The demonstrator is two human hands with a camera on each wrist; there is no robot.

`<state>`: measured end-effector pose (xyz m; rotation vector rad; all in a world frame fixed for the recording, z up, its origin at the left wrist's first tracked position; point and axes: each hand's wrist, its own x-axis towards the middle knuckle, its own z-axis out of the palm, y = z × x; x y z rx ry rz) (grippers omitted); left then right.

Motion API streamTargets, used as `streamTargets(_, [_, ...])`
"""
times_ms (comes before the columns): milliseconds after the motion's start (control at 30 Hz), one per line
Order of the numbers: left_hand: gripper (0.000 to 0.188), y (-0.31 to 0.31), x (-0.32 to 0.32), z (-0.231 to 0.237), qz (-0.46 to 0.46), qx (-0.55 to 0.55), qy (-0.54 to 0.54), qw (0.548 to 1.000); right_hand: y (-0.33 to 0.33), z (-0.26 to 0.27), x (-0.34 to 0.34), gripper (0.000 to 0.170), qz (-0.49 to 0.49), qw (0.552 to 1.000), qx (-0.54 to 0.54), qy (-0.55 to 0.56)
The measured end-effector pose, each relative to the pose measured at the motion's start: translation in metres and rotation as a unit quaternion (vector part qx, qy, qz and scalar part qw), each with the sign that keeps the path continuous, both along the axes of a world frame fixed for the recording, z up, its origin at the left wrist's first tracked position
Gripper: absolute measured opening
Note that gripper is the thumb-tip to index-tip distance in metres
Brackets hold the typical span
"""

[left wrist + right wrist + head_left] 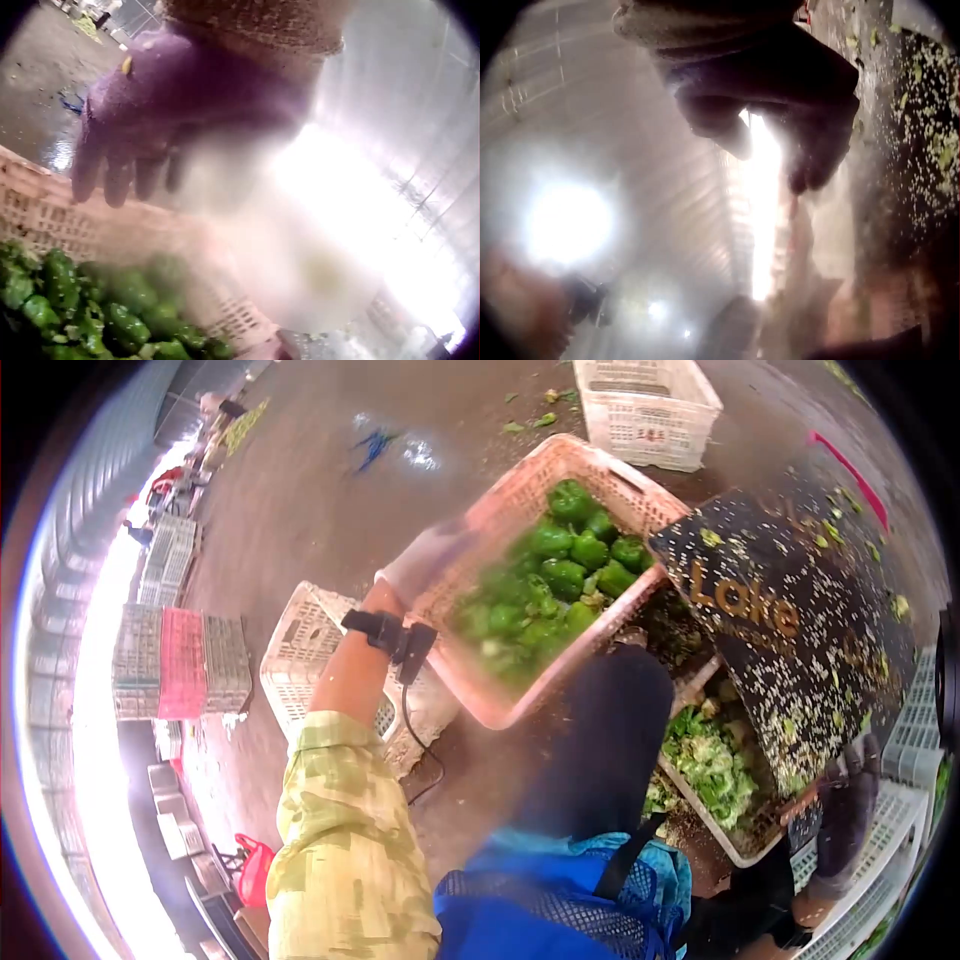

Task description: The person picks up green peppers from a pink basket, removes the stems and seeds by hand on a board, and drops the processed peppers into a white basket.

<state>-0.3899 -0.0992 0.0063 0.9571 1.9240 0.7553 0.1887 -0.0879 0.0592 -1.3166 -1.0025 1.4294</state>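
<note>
In the head view a pinkish crate [500,705] holds green bell peppers [565,575]. My left hand [430,555], in a purple glove, is at the crate's left rim. The left wrist view has that hand [187,105] with fingers straight and pointing down beside the crate wall [67,214]. At the lower right, my right hand [848,805], in a dark glove, is beside the lower corner of a black sheet [740,575] lettered "Lake" and strewn with pale seeds. In the right wrist view the right hand [780,97] has loosely bent fingers with light showing between thumb and fingers.
Green scraps [710,760] lie in a crate below the sheet. A white crate [650,420] stands at the back, another [300,640] left of the peppers. Stacked crates [180,660] are farther left, and pale crates [875,840] at the right.
</note>
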Motion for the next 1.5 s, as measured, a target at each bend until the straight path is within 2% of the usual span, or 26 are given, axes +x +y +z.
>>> streamTargets(67, [0.056,-0.016,-0.012,-0.018,0.029,-0.080,-0.030,0.996,0.002,-0.005,-0.041,0.050,0.033,0.999,-0.015,-0.036])
streamTargets(100, [0.057,-0.017,-0.012,-0.027,0.006,-0.061,-0.017,0.998,0.003,-0.010,-0.051,0.050,0.039,0.998,-0.028,-0.052])
streamTargets(167, [0.061,-0.005,-0.026,-0.074,-0.098,0.005,0.069,0.993,0.006,-0.008,-0.074,0.050,0.053,0.993,-0.043,-0.100])
streamTargets(267, [0.060,0.045,-0.015,-0.119,-0.167,-0.127,0.258,0.943,0.018,-0.024,-0.066,0.046,0.037,0.979,-0.085,-0.184])
streamTargets(400, [0.064,0.117,0.005,-0.183,-0.235,-0.099,0.344,0.904,0.029,-0.029,-0.062,0.042,0.091,0.940,-0.112,-0.308])
streamTargets(433, [0.064,0.134,0.010,-0.198,-0.252,-0.103,0.369,0.889,0.030,-0.030,-0.080,0.044,-0.016,0.952,-0.132,-0.275])
streamTargets(467, [0.065,0.149,0.011,-0.217,-0.268,-0.107,0.394,0.873,0.036,-0.037,-0.083,0.043,-0.031,0.949,-0.148,-0.276])
streamTargets(500, [0.065,0.159,0.010,-0.240,-0.260,-0.073,0.420,0.867,0.042,-0.043,-0.081,0.043,-0.033,0.945,-0.166,-0.279])
streamTargets(600, [0.065,0.190,0.018,-0.233,-0.298,-0.194,0.416,0.837,0.055,-0.057,-0.077,0.044,-0.027,0.933,-0.205,-0.293])
streamTargets(667, [0.066,0.196,0.017,-0.254,-0.306,-0.222,0.479,0.792,0.063,-0.065,-0.077,0.045,-0.033,0.925,-0.235,-0.298])
streamTargets(733, [0.064,0.192,0.016,-0.268,-0.303,-0.201,0.500,0.786,0.071,-0.073,-0.077,0.046,-0.051,0.910,-0.287,-0.295])
streamTargets(800, [0.062,0.183,0.009,-0.268,-0.277,-0.180,0.453,0.828,0.073,-0.079,-0.078,0.049,-0.063,0.903,-0.319,-0.281])
streamTargets(833, [0.062,0.176,0.004,-0.263,-0.262,-0.169,0.430,0.847,0.069,-0.078,-0.082,0.046,-0.048,0.918,-0.281,-0.277])
streamTargets(933, [0.060,0.142,-0.001,-0.239,-0.157,-0.117,0.192,0.962,0.054,-0.069,-0.091,0.045,-0.009,0.952,-0.160,-0.260])
streamTargets(967, [0.059,0.130,0.001,-0.229,-0.116,-0.088,0.081,0.986,0.058,-0.064,-0.092,0.046,-0.005,0.931,-0.226,-0.286])
streamTargets(1000, [0.058,0.118,0.006,-0.214,-0.074,-0.057,-0.034,0.995,0.054,-0.064,-0.089,0.045,0.070,0.939,-0.089,-0.325])
streamTargets(1033, [0.057,0.108,0.012,-0.197,-0.034,-0.024,-0.149,0.988,0.047,-0.069,-0.083,0.044,0.141,0.921,0.052,-0.358])
streamTargets(1100, [0.055,0.108,0.023,-0.163,-0.007,0.017,-0.331,0.943,0.038,-0.067,-0.074,0.044,0.067,0.979,-0.064,-0.183])
streamTargets(1133, [0.054,0.114,0.037,-0.138,-0.013,0.029,-0.396,0.918,0.044,-0.053,-0.086,0.050,0.045,0.978,-0.123,-0.164])
streamTargets(1200, [0.054,0.132,0.078,-0.082,-0.130,0.074,-0.421,0.895,0.045,-0.061,-0.080,0.062,0.063,0.984,-0.080,-0.143])
streamTargets(1267, [0.056,0.144,0.131,-0.040,-0.207,0.057,-0.328,0.920,0.053,-0.049,-0.109,0.074,0.105,0.989,-0.026,-0.099])
streamTargets(1300, [0.061,0.153,0.156,-0.035,-0.282,0.034,-0.302,0.910,0.060,-0.051,-0.117,0.080,0.102,0.990,-0.007,-0.095])
streamTargets(1333, [0.062,0.140,0.192,-0.014,-0.278,0.073,-0.364,0.886,0.067,-0.054,-0.122,0.087,0.101,0.991,0.015,-0.089])
streamTargets(1367, [0.057,0.142,0.221,-0.012,-0.331,0.079,-0.322,0.883,0.076,-0.061,-0.120,0.092,0.090,0.994,0.025,-0.055])
streamTargets(1433, [0.054,0.154,0.286,-0.046,-0.419,0.092,-0.466,0.774,0.092,-0.073,-0.106,0.084,0.035,0.999,0.019,-0.016])
streamTargets(1500, [0.049,0.159,0.288,-0.051,-0.454,0.076,-0.518,0.721,0.102,-0.080,-0.077,0.077,0.005,1.000,-0.018,-0.015])
